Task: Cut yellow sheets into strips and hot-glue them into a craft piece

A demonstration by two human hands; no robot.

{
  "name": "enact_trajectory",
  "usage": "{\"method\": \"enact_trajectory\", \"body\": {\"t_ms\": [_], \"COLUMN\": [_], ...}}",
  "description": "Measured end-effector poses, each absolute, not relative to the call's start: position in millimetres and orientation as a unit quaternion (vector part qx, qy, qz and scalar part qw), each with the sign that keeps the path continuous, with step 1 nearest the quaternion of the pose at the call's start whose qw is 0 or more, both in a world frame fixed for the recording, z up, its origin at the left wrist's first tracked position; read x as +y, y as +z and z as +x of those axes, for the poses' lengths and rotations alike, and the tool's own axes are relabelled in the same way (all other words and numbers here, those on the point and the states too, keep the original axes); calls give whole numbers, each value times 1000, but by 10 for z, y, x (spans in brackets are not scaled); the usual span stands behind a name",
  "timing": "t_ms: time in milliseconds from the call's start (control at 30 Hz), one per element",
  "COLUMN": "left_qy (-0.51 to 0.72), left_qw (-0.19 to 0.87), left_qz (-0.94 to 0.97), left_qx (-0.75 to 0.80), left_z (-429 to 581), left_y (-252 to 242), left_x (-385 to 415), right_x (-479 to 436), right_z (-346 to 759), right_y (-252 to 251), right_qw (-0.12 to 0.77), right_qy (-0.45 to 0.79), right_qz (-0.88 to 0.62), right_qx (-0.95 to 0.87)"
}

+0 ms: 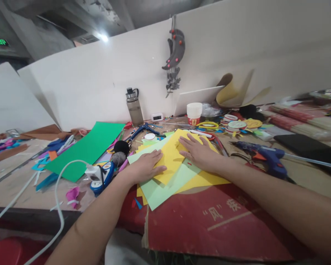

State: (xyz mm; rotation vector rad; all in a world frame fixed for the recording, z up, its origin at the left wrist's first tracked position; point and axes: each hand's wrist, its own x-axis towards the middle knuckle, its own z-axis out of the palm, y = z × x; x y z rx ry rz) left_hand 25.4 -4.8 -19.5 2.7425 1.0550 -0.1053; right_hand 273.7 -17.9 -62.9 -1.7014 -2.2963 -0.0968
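Under both palms lies a yellow sheet of paper (168,163), set askew on a pale green sheet (157,195). More yellow paper (206,178) sticks out beneath them. My left hand (147,165) rests flat with fingers outstretched across the left edge of the top yellow sheet. Farther right, my right hand (197,151) presses on the papers with its fingers spread. Neither hand grips anything. The stack lies over a dark red printed board (198,221) at the table's front edge.
A green sheet (96,147), a blue power strip (102,178) and its white cable (59,209) lie left. To the right are a blue glue gun (264,156) and black tablet-like slab (309,147). A bottle (134,108) and paper cups (194,112) stand behind.
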Motion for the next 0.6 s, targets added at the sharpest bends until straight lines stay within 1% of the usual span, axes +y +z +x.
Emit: {"method": "enact_trajectory", "body": {"t_ms": [133,233,300,400,533,600], "left_qy": [-18,-42,-38,10,88,79], "left_qw": [80,101,109,110,89,65], "left_qz": [940,947,946,945,915,885], "left_qx": [331,303,302,309,384,454], "left_z": [301,327,340,376,478,547], "left_y": [-181,-182,-167,-138,-141,-150], "left_x": [-93,-121,-122,-86,15,64], "right_x": [-215,-220,-196,-138,-97,-100], "right_z": [2617,2587,2620,2700,2744,2732], "right_y": [-568,-585,-613,-645,-642,-633], "right_qw": [145,128,130,144,144,140], "right_qy": [-4,26,27,4,-7,-6], "right_qz": [-531,-506,-518,-560,-571,-571], "right_qx": [-835,-852,-845,-816,-808,-809]}}
